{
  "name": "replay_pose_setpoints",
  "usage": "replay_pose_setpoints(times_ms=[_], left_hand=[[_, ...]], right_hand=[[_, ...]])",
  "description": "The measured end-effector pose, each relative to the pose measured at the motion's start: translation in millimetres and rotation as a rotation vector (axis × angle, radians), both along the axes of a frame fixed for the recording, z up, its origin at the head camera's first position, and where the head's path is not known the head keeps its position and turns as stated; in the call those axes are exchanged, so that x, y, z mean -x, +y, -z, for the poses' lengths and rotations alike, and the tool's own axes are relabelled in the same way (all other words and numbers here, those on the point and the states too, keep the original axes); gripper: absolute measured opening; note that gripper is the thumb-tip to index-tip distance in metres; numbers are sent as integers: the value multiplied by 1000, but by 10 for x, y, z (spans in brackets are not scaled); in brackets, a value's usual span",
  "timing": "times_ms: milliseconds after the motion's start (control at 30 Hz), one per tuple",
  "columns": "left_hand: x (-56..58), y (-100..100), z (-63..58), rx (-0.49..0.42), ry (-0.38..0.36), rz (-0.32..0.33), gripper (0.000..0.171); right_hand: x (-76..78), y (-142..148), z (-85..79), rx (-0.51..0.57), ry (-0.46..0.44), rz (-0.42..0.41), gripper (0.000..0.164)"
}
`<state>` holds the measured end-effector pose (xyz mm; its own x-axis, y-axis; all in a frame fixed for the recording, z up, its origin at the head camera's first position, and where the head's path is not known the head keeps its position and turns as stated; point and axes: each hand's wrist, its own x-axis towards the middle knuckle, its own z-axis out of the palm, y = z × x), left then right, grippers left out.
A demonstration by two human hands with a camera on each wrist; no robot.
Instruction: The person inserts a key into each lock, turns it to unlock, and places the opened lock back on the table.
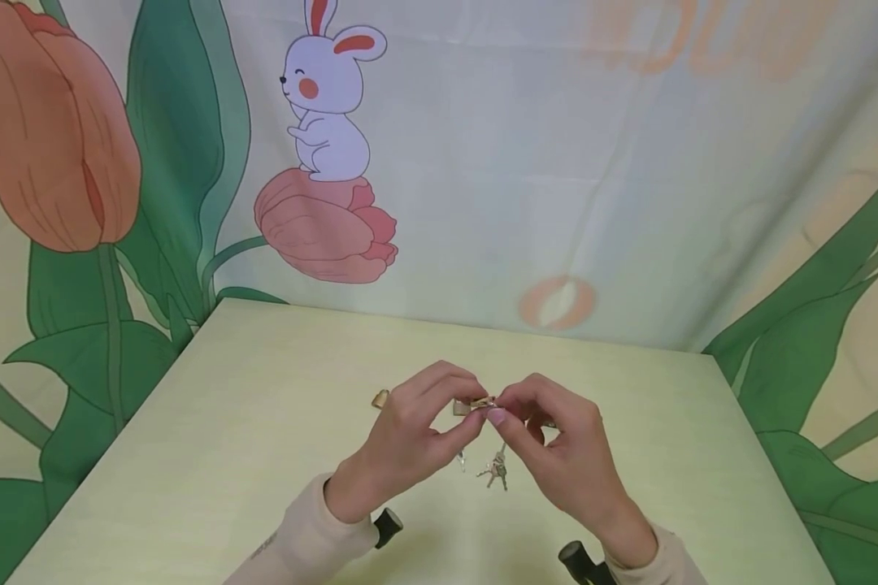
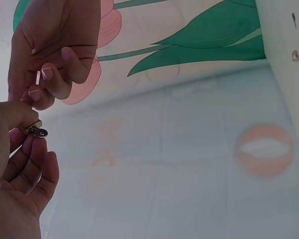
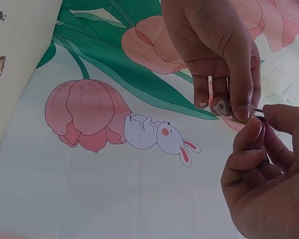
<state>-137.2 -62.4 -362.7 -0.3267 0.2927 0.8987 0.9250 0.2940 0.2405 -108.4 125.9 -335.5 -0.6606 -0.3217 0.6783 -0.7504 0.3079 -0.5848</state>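
Observation:
Both hands meet in the air above the table in the head view. The left hand pinches a small brass padlock between thumb and fingertips. The right hand comes in from the other side, thumb and forefinger pinching a thin metal key at the padlock. Fingertips cover most of both pieces, and I cannot tell how far the key is in. A round metal end shows beside the left fingers in the right wrist view. Below the hands a bunch of keys lies on the table.
Another brass padlock lies on the pale table, just left of the left hand. Smaller keys lie left of the bunch, partly hidden by the left hand. A printed cloth with tulips and a rabbit hangs behind the table.

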Motion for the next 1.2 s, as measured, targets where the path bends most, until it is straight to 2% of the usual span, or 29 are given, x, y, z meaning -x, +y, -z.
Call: replay_pose_setpoints(times_ms=[100,200,367,500,800,933,1100,1200], left_hand=[[0,7,-3,7,38,-41,13],[10,16,-8,23,108,-112,12],[27,35,-12,24,216,-217,8],[33,49,-3,14,241,-254,8],[34,71,28,47,285,-327,9],[43,83,36,25,237,-297,9],[33,99,34,-31,67,-165,15],[18,100,38,-56,-15,-106,15]], right_hand=[[-3,-8,9,1,1,15,15],[-2,-18,25,5,-11,36,14],[-16,-28,47,12,-79,71,12],[-27,-31,57,5,-130,77,12],[-45,-51,102,25,-158,44,11],[-40,-54,112,23,-130,18,13],[-33,-35,102,14,-90,-9,13],[-40,-18,98,12,-95,-20,14]])
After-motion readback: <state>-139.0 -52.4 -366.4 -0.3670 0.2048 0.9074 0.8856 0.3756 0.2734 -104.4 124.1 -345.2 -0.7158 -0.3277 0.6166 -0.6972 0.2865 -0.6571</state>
